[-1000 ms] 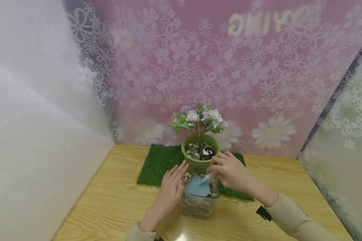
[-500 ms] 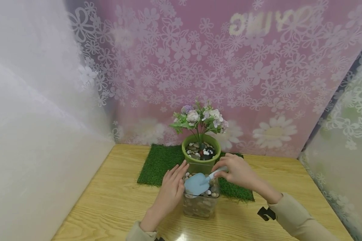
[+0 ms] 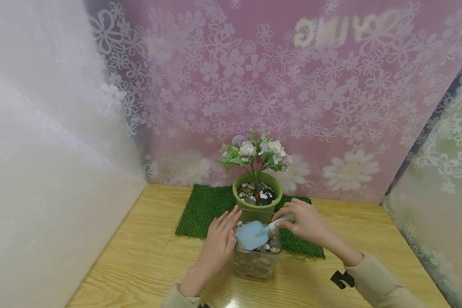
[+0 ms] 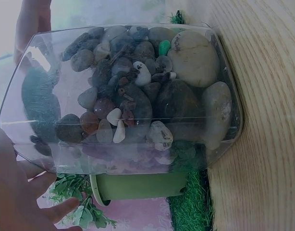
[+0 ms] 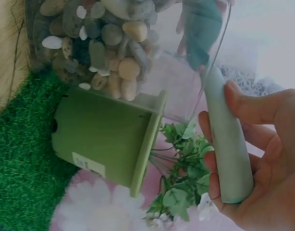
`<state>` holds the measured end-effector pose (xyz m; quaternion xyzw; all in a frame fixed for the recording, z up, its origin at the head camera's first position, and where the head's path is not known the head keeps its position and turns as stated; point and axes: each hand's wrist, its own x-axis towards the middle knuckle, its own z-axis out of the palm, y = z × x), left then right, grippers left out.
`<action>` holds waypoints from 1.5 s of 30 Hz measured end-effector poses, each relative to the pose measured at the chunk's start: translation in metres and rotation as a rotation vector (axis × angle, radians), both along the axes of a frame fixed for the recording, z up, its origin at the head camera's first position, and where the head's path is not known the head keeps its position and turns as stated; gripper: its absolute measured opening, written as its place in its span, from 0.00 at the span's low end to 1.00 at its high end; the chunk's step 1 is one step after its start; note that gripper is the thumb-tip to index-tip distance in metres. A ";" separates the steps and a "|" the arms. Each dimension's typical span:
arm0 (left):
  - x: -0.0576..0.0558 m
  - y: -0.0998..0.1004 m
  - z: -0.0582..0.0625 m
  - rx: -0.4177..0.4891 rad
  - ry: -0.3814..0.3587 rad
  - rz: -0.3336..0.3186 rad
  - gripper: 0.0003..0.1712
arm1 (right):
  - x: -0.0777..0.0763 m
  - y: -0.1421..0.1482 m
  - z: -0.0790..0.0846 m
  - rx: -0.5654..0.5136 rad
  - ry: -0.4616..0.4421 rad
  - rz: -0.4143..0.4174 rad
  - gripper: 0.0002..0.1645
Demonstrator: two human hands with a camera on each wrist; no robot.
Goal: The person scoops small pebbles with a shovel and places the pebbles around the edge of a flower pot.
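A clear, square-sided container (image 3: 254,266) stands on the table, partly filled with pebbles (image 4: 133,91) in grey, tan and white. My right hand (image 3: 304,220) grips the pale handle (image 5: 229,144) of a small garden trowel (image 3: 252,235), fingers and thumb wrapped around it. Its light blue blade lies tilted inside the container's mouth, over the stones, and shows through the wall in both wrist views. My left hand (image 3: 217,241) rests with straightened fingers along the container's left rim, close to the blade's edge.
Right behind the container is a green flowerpot (image 3: 258,207) holding pebbles and artificial flowers (image 3: 247,150). A green turf mat (image 3: 208,211) lies under the pot on the wooden table (image 3: 127,252). Flower-printed pink sheeting (image 3: 231,98) forms the back, with pale side walls left and right.
My right hand has drawn back to the right, raising the trowel blade from the pebbles and tilting it; it has slowed in the last half second. My left hand stays put.
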<state>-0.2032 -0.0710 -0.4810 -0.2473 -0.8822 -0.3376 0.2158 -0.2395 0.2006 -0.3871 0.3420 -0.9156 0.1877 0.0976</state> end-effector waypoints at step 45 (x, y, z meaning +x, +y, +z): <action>0.001 0.000 0.000 -0.018 -0.031 0.012 0.29 | -0.049 0.046 -0.001 -0.079 0.175 -0.382 0.12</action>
